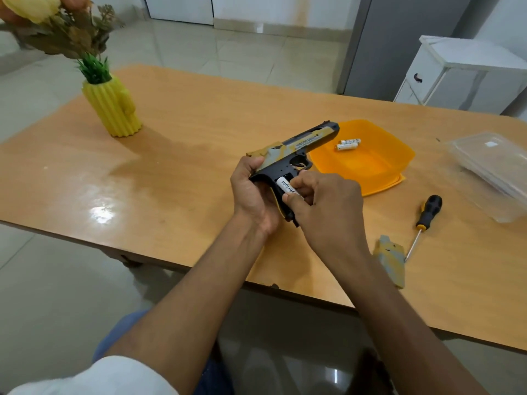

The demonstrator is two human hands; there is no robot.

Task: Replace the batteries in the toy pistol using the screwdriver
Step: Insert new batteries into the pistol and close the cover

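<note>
The toy pistol (302,146), tan and black, is held above the table with its barrel pointing away to the right. My left hand (253,195) grips the back of its handle. The handle's side is uncovered, and a white battery (286,187) lies in the compartment. My right hand (322,203) pinches that battery with thumb and fingertips. The removed grip cover (392,259) lies near the table's front edge. Beside it rests the screwdriver (425,218), black and yellow handle pointing away. Two white batteries (348,144) lie in the orange container (370,161).
A yellow cactus-shaped vase (112,109) with flowers stands at the table's far left. A clear plastic box (493,166) sits at the right edge. The orange container rests on its lid (385,186). A white cabinet (462,72) stands beyond the wooden table (171,172).
</note>
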